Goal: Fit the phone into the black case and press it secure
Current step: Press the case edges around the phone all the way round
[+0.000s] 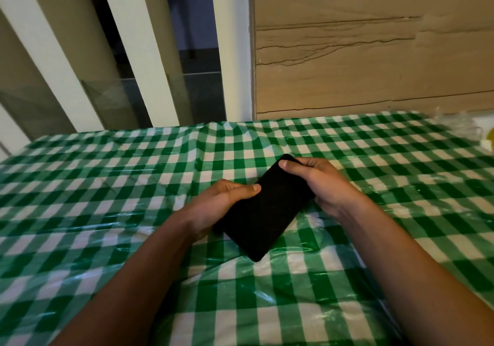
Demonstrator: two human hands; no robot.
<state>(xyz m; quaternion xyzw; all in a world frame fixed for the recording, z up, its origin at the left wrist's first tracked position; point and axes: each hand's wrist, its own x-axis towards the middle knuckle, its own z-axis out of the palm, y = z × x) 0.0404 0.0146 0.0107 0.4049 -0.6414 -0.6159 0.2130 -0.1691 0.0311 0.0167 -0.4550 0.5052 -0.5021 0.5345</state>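
A black phone point(264, 208) is held slanted just above the green and white checked tablecloth point(107, 185), its dark flat face up. My left hand point(222, 201) grips its left long edge, thumb lying on that edge. My right hand point(320, 182) grips the far upper end, thumb pressed on the top corner. Phone and black case look like one dark slab; I cannot tell them apart or see whether the case is on it.
A wood-grain wall panel point(374, 51) rises behind the table on the right. White slats with glass point(149, 51) stand behind on the left. A crumpled clear plastic item point(478, 131) lies at the far right edge.
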